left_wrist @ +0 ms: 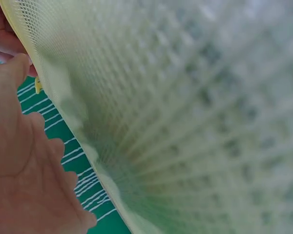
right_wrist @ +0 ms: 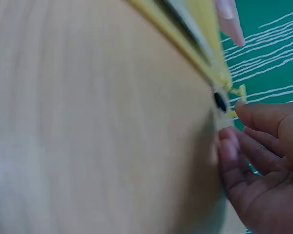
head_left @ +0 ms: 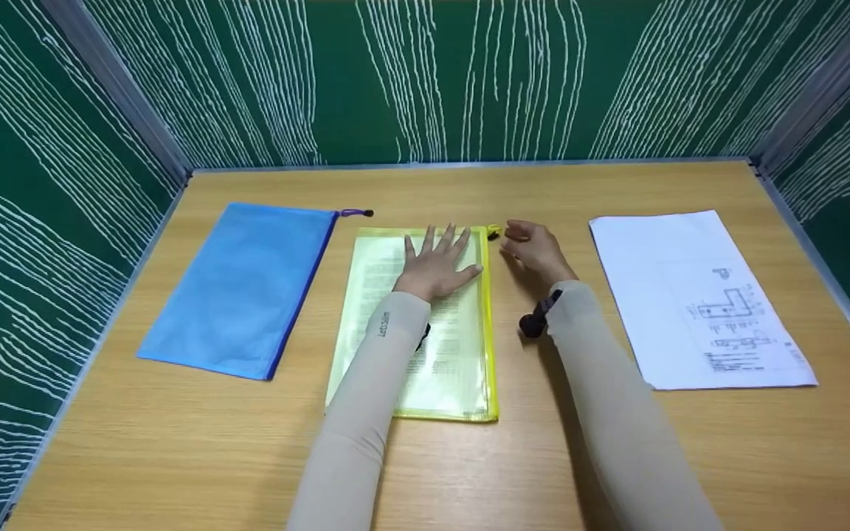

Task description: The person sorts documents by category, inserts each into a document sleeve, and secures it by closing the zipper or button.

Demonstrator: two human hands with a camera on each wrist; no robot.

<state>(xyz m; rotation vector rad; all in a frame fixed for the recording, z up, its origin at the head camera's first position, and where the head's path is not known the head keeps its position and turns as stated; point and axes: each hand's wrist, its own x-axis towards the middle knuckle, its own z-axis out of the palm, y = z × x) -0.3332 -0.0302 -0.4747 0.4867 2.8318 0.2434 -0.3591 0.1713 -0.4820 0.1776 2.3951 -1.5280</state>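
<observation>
A clear mesh zipper pouch point(head_left: 462, 369) with yellow edging and a printed sheet inside lies at the middle of the table. My left hand point(head_left: 436, 269) rests on its upper part, palm down, fingers spread straight. Just right of the pouch's top right corner is my right hand point(head_left: 539, 249), fingers loosely bent beside the yellow zipper pull point(head_left: 493, 232). In the right wrist view the thumb is close to the yellow pull point(right_wrist: 242, 92), with a gap between thumb and fingers; whether it touches the pull is hard to tell.
To the left lies a blue zipper pouch point(head_left: 248, 287) with a purple pull point(head_left: 355, 213). White paper point(head_left: 646, 295) with printed drawings lies on the right. Green panels point(head_left: 336, 88) with white lines stand around the wooden table point(head_left: 233, 442).
</observation>
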